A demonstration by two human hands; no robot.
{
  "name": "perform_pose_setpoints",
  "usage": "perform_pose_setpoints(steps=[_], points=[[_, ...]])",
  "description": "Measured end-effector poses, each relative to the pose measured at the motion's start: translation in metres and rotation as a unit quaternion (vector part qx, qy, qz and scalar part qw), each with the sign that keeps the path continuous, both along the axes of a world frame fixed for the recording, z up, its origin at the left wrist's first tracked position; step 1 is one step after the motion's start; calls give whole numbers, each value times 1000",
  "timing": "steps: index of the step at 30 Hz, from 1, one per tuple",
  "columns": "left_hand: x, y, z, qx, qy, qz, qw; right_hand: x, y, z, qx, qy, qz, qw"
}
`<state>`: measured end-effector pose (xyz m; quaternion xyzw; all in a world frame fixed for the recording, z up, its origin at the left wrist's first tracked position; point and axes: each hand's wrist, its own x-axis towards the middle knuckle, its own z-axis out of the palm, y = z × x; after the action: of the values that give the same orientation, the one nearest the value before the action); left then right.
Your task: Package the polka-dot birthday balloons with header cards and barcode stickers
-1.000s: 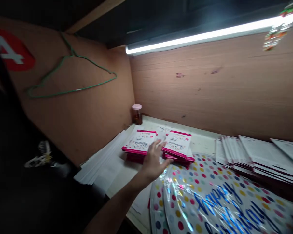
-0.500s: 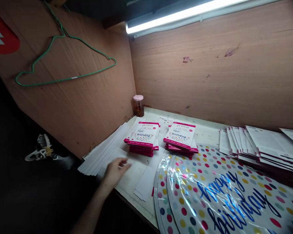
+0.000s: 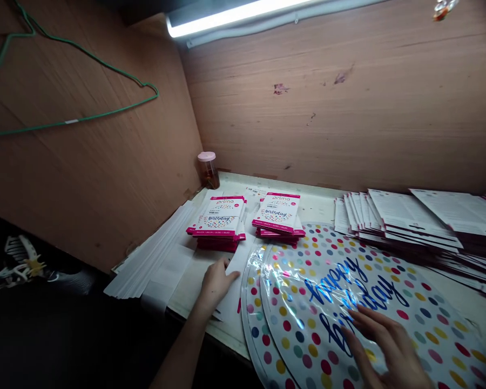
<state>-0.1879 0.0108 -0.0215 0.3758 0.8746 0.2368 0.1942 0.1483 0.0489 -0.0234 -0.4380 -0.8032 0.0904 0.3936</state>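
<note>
Two stacks of pink-edged "prima" Birthday packets (image 3: 217,219) (image 3: 277,212) stand side by side on the pale work surface (image 3: 198,286). My left hand (image 3: 216,283) lies just in front of them, fingers apart, resting on white paper strips (image 3: 233,281) and holding nothing. Overlapping foil balloons printed with coloured dots lie flat at the front. The top one (image 3: 332,302) reads "happy birthday" in blue under clear plastic, and a second balloon (image 3: 259,319) shows beneath its left side. My right hand (image 3: 383,346) rests on the top balloon with its fingers spread.
A jar with a pink lid (image 3: 208,170) stands in the back corner. Loose white sheets (image 3: 149,251) lie at the left, and fanned pink-edged cards (image 3: 400,219) lie at the right. Wooden walls enclose the surface, with a green wire hanger (image 3: 76,92) above.
My left hand has moved from the packets to the strips in front of them. My right hand has come into view on the balloon. The view has shifted, and the objects appear further left.
</note>
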Motion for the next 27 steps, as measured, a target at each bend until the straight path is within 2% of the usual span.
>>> perform_pose_setpoints(steps=[6,10,13,15,17,19,20,21,24,27], points=[[-21,-7,-9,65,-47,27,996,-56,-17,-1,-96,39,117,988],[-25,-11,-10,109,-89,35,989,-81,-23,2,-175,65,161,969],[-25,-14,0,127,-167,34,977,-92,-26,6,-266,112,187,939],[-21,-19,11,127,-239,12,963,-98,-28,8,-359,162,197,898],[-11,-26,22,124,-363,-12,924,-106,-28,8,-467,226,196,832],[7,-34,28,129,-494,-18,860,-115,-26,8,-549,281,186,765],[19,-38,28,134,-542,-15,829,-120,-24,7,-571,300,176,744],[32,-42,26,139,-573,-14,808,-123,-21,7,-581,309,165,734],[72,-49,13,137,-612,-58,777,-122,-15,6,-571,326,132,742],[105,-46,2,140,-638,-106,750,-98,-13,8,-561,339,125,745]])
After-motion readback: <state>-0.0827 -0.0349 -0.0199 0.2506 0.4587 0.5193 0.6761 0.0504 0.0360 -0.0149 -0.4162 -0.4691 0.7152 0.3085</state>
